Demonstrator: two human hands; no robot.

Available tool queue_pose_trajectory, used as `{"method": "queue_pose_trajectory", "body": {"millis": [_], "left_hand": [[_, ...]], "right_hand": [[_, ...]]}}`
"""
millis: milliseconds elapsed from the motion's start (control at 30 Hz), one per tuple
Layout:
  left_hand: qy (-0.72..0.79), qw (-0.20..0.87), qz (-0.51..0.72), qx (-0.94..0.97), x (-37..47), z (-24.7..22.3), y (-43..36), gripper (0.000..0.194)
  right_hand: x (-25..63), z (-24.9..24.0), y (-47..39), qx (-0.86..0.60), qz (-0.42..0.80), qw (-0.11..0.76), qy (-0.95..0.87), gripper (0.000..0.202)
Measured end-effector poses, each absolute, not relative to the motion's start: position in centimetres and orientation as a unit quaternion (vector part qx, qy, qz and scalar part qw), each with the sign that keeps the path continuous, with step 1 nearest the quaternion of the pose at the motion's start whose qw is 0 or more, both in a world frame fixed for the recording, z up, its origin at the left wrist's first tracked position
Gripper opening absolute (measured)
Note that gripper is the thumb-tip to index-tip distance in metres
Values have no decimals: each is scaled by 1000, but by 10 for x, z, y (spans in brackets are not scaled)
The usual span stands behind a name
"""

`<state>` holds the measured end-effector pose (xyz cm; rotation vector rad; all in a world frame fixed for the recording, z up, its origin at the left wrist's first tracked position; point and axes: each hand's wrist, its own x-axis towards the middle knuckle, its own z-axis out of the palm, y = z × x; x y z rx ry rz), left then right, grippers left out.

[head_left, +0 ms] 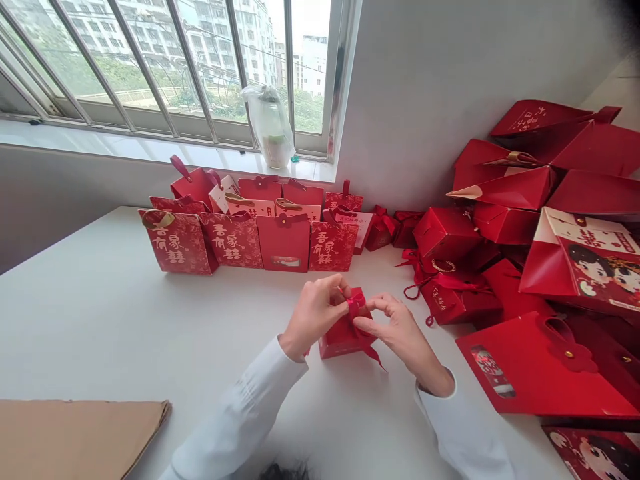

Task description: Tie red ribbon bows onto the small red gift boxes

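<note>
A small red gift box point(341, 339) stands on the white table in front of me, with a red ribbon point(357, 305) tied in a bow at its top. My left hand point(317, 308) pinches the ribbon's left side between thumb and fingers. From the right, my right hand point(397, 330) has its thumb and fingertips closed at the other side of the bow. One ribbon tail hangs down the box's right side to the table. My hands partly cover the box.
Red gift bags point(233, 240) stand in rows below the window. A heap of red boxes and bags point(520, 267) fills the right side. Brown cardboard point(75, 437) lies at the near left. A plastic-wrapped cup point(275, 143) stands on the sill point(190, 157).
</note>
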<state>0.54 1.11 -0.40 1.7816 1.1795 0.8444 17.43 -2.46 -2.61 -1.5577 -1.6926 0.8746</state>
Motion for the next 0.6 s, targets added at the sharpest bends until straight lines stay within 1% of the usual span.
{"method": "queue_pose_trajectory", "body": {"millis": [100, 167, 267, 333, 467, 600], "left_hand": [[472, 405, 331, 710, 4, -3, 12, 10], [468, 411, 330, 710, 3, -2, 12, 12], [457, 426, 330, 708, 2, -3, 13, 17], [448, 436, 331, 707, 1, -4, 14, 20], [433, 441, 315, 720, -3, -4, 16, 22], [380, 508, 292, 716, -14, 4, 18, 22]], "right_hand": [[170, -25, -23, -596, 330, 331, -653, 13], [168, -24, -21, -590, 331, 336, -655, 15], [168, -21, -19, -589, 288, 351, -669, 16], [167, -18, -17, -584, 258, 353, -684, 13], [164, -17, -15, -560, 275, 351, -698, 12], [161, -16, -15, -550, 275, 355, -704, 13]]}}
